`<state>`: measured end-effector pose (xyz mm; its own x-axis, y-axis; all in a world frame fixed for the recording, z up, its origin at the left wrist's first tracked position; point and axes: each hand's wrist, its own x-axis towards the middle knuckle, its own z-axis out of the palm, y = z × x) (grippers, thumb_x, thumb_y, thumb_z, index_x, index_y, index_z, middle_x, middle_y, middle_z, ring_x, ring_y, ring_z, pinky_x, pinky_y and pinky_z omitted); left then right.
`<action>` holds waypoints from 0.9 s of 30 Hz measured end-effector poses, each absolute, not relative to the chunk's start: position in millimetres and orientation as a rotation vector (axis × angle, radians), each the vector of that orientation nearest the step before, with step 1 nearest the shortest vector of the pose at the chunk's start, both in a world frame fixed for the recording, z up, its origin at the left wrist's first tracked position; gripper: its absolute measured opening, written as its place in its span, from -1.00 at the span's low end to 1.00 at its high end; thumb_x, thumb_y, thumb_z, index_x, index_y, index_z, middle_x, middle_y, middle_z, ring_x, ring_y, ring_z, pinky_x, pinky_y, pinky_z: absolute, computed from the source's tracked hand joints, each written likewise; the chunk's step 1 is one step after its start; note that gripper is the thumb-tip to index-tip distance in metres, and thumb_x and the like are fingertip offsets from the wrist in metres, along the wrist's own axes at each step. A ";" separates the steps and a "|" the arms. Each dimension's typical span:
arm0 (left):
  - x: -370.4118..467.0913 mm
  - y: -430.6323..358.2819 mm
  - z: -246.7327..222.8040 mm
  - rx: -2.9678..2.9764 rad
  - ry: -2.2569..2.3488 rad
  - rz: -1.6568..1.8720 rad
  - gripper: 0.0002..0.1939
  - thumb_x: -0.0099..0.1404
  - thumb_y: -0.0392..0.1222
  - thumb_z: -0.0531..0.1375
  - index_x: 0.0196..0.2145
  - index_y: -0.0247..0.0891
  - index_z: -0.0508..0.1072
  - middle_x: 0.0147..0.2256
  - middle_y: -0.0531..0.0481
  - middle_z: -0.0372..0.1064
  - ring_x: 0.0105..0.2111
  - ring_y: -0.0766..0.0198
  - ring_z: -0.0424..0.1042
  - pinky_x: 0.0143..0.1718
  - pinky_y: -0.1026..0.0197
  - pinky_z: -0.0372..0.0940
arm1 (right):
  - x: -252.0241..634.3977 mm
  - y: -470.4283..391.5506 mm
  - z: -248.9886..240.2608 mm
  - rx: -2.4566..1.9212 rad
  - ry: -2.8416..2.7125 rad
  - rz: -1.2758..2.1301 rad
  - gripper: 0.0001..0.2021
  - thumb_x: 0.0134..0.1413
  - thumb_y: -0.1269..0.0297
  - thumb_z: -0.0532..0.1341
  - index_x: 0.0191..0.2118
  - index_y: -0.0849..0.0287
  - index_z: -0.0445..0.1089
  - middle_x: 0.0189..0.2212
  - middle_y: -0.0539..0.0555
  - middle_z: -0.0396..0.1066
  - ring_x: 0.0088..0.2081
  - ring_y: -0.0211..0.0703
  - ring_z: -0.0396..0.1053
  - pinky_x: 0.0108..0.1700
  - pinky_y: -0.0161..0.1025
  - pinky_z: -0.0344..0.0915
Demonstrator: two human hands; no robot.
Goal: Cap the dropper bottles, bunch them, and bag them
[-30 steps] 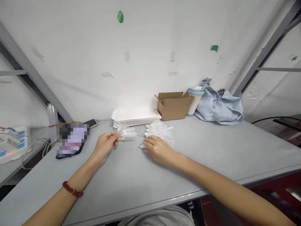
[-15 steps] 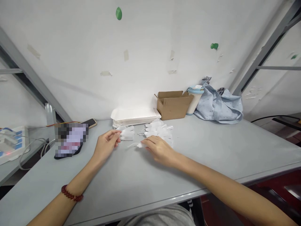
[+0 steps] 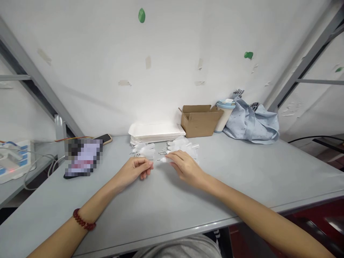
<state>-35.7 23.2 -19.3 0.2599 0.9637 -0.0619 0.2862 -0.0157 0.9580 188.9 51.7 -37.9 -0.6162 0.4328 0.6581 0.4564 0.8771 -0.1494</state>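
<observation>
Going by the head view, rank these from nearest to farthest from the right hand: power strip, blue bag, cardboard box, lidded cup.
1. Cardboard box: against the wall, just beyond the right hand.
2. Lidded cup: at the box's right side.
3. Blue bag: right of the cup.
4. Power strip: at the far left of the view.

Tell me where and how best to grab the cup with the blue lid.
I'd take the cup by its pale body, just below the lid, from the near side: the cardboard box crowds its left and the blue bag its right. Its round, tapering shape should suit fingers wrapped around it.
</observation>
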 end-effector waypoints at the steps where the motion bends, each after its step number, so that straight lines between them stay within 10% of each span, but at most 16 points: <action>1: -35.6 22.8 -19.4 1.517 1.221 0.821 -0.67 0.16 0.04 0.17 -0.54 -0.29 0.43 -0.61 0.05 0.30 -0.62 0.37 0.23 -0.55 0.29 0.17 | 189.0 51.5 -37.5 -0.640 -2.308 -0.044 -0.76 0.17 0.52 0.01 -0.05 0.25 0.24 -0.19 0.23 0.39 -0.19 -0.06 0.32 -0.21 -0.10 0.33; 27: -31.7 22.0 -22.1 1.323 1.047 0.856 -0.69 0.22 -0.03 0.17 -0.52 -0.32 0.38 -0.57 0.10 0.22 -0.61 0.43 0.17 -0.52 0.30 0.10 | 182.8 41.4 -36.5 -0.538 -2.326 0.012 -0.78 0.19 0.50 0.02 -0.06 0.26 0.22 -0.21 0.22 0.41 -0.20 -0.06 0.37 -0.22 -0.14 0.35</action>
<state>-31.7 22.0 -22.1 0.3283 0.9383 -0.1087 0.0799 0.0871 0.9930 182.8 41.4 -36.5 -0.6408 0.3831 0.6652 0.3760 0.9122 -0.1631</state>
